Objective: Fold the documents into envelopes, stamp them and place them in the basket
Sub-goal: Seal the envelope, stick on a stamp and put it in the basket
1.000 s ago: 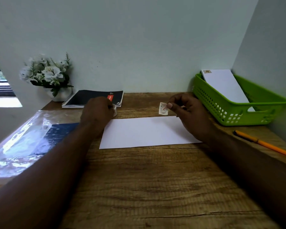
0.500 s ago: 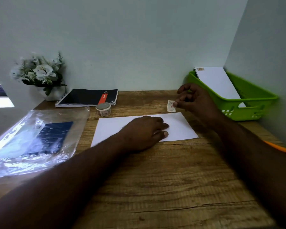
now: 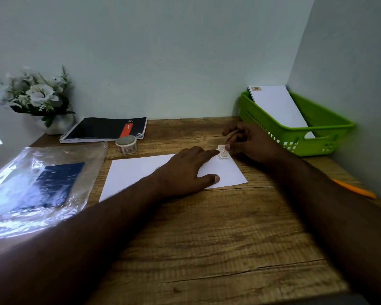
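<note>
Lying flat with its long axis running left to right across the wooden bench [image 3: 207, 238], the white rectangular envelope [image 3: 136, 172] sits under your flat, relaxed left hand [image 3: 185, 172]. Your right hand [image 3: 249, 142] pinches the small paper stamp [image 3: 223, 152], now lowered onto the envelope's far right corner.

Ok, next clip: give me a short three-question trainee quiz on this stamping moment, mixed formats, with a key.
1. True or false: the green basket already holds a stamped envelope.
2. Which hand pinches the stamp? A) left hand B) right hand
3. Fill in: the left hand rests flat on the ____.

Key: 1 true; 2 B; 3 white envelope on the desk.
</note>
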The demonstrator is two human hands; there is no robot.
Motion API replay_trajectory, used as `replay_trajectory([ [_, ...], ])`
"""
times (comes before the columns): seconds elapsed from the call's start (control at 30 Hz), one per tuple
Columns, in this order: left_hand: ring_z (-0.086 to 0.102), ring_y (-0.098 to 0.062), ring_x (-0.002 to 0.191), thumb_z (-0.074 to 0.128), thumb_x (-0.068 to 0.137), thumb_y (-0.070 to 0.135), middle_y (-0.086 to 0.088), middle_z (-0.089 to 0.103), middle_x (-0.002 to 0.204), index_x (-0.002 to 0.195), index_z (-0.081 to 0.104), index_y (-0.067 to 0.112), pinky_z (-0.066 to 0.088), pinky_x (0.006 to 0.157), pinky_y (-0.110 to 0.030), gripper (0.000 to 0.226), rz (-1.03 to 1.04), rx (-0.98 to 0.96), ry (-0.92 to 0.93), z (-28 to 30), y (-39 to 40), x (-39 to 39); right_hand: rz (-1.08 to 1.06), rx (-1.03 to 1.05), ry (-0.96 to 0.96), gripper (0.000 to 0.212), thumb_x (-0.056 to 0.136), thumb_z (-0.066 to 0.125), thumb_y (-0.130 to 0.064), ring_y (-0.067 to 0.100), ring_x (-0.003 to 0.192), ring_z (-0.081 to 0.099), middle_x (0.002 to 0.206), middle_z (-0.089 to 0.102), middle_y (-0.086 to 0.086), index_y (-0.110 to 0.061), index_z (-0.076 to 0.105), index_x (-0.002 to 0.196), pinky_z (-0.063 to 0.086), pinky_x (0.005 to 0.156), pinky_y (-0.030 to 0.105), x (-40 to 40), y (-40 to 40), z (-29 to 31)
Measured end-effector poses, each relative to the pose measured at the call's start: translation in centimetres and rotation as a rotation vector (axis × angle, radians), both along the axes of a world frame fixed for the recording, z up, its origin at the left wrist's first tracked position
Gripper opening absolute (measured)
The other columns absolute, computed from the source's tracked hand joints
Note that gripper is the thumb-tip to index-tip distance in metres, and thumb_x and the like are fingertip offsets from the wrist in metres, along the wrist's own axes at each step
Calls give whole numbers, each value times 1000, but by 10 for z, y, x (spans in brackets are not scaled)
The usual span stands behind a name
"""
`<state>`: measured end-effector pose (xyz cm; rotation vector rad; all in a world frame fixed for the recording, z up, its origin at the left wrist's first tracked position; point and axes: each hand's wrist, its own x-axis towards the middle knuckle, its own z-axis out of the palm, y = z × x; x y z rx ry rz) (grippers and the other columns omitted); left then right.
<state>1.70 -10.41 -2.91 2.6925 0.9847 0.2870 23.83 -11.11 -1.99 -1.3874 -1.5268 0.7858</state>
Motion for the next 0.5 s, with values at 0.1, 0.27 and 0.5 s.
replay_trajectory([
  [0.1, 33, -16, 128, 45, 93, 54, 2, 36, 142, 150, 16, 36, 25, 100, -27, 67, -11, 38, 43, -2, 2, 0, 6, -14, 22, 30, 78, 69, 8, 28, 72, 57, 77, 67, 14, -10, 60, 101, 44, 63, 34, 0, 3, -2],
  [0.27, 33, -19, 123, 32, 79, 63, 1, 34, 139, 149, 14, 42, 26, 94, -31, 75, 8, 63, 96, -4, 8, 4, -13, -1, -22, 30, 78, 69, 8, 14, 62, 63, 68, 69, 2, -11, 60, 100, 48, 56, 23, 0, 5, -5],
  [0.5, 32, -21, 123, 33, 90, 67, -1, 31, 137, 148, 9, 47, 28, 99, -37, 66, 25, 141, 135, -6, 9, 11, -38, -41, -34, 31, 75, 72, 6, 16, 62, 62, 71, 68, 14, -13, 60, 95, 47, 54, 23, -1, 3, -4],
])
